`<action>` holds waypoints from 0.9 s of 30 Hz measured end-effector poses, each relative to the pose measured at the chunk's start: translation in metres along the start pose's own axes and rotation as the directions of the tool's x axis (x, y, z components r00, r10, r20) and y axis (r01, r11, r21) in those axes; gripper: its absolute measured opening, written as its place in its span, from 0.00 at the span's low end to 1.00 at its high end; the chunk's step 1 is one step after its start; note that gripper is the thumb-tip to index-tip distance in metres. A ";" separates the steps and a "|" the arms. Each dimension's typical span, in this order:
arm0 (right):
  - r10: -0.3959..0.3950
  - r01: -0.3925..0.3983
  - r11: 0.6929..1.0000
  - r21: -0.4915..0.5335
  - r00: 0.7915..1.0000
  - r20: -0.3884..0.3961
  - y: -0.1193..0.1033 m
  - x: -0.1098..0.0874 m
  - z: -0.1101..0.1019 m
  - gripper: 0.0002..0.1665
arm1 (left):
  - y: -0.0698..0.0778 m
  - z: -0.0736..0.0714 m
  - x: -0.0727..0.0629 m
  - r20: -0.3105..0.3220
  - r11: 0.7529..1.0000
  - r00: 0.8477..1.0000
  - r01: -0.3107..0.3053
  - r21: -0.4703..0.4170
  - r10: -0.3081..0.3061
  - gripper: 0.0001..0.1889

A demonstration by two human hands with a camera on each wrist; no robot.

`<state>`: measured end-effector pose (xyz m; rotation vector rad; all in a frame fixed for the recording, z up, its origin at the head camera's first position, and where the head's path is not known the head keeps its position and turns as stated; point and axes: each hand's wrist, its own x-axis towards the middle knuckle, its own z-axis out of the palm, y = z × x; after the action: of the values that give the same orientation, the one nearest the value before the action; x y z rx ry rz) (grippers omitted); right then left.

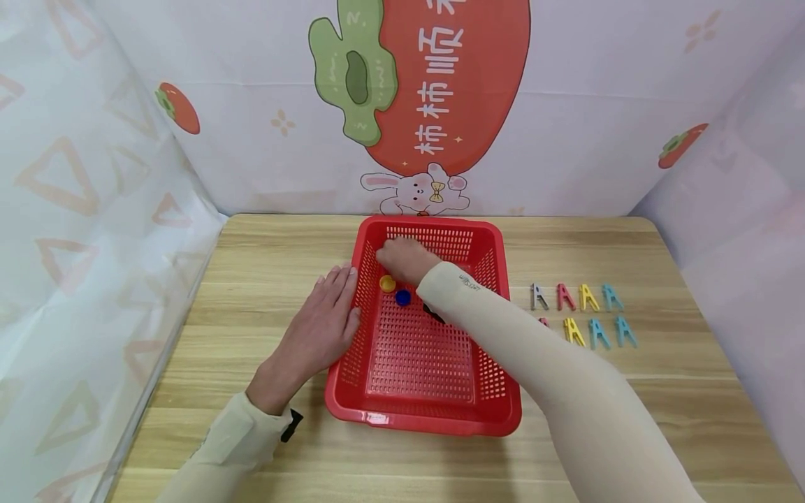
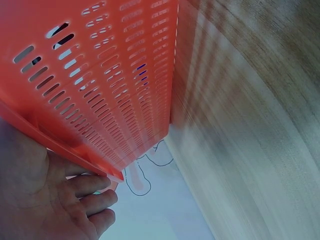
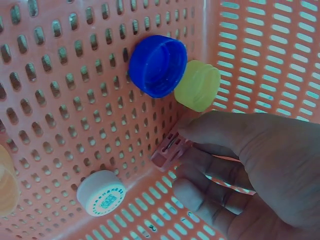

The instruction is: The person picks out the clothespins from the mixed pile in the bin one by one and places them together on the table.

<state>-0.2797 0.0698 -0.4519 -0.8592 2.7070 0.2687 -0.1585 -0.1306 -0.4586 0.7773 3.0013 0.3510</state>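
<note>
My right hand (image 1: 407,258) reaches into the far left corner of a red plastic basket (image 1: 428,423). There it pinches a pinkish-red clothespin (image 3: 170,150) between thumb and fingers, close to the basket's perforated floor and wall; the head view hides the clothespin behind the hand. A blue bottle cap (image 3: 158,66) and a yellow bottle cap (image 3: 198,86) lie beside that hand. Near them is a white cap (image 3: 101,193) with a printed code. My left hand (image 1: 321,318) rests on the basket's left rim, its fingers fairly straight along the outer edge.
Right of the basket, several clothespins lie in two rows on the wooden table (image 1: 264,279), among them a grey one (image 1: 539,297), a yellow one (image 1: 588,298) and a blue one (image 1: 612,297). A pale orange round thing (image 3: 7,182) shows at the right wrist view's edge. Printed cloth (image 1: 251,154) hangs behind.
</note>
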 end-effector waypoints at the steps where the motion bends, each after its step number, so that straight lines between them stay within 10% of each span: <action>1: 0.000 0.000 1.000 -0.007 1.000 0.002 0.000 0.000 0.001 0.21 | 0.000 0.000 0.000 0.000 1.000 1.000 -0.001 -0.001 0.001 0.39; 27: 0.010 -0.010 0.997 0.082 1.000 0.005 0.010 -0.036 -0.009 0.20 | 0.003 -0.001 0.001 0.017 1.000 1.000 0.022 0.003 -0.022 0.40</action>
<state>-0.2598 0.0947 -0.4304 -0.8212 2.6981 0.1596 -0.1575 -0.1277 -0.4571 0.7425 2.9930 0.3385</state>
